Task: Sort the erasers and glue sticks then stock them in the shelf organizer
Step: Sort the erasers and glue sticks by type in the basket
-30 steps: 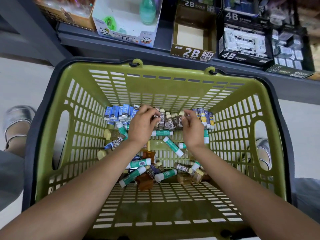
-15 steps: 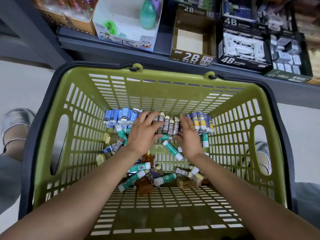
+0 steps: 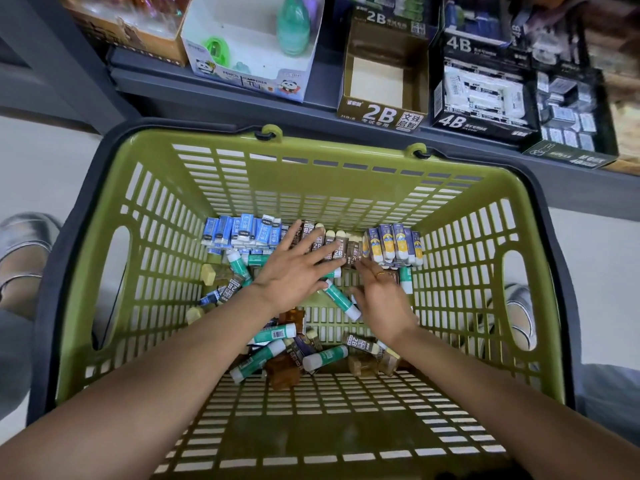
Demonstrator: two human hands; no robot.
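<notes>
Inside a green basket (image 3: 460, 244), erasers stand in a row at the far wall: blue-sleeved erasers (image 3: 239, 230) on the left, brown 2B erasers (image 3: 341, 244) in the middle, yellow-and-blue erasers (image 3: 394, 245) on the right. My left hand (image 3: 294, 268) lies flat with spread fingers on the brown 2B row. Just right of it, my right hand (image 3: 379, 292) hovers with relaxed fingers and holds nothing. Green-and-white glue sticks (image 3: 341, 299) and loose erasers (image 3: 362, 342) lie scattered on the basket floor under my wrists.
On the grey shelf behind the basket stand an empty brown 2B box (image 3: 381, 112), a black 4B box (image 3: 481, 116) with white erasers, and a white pencil-sharpener box (image 3: 249, 77). Silver shoes (image 3: 20, 244) show on the floor at both sides.
Both hands uncurled from the brown 2B erasers. My left hand spread flat over the row and my right hand drew back toward me. The view shifted slightly downward.
</notes>
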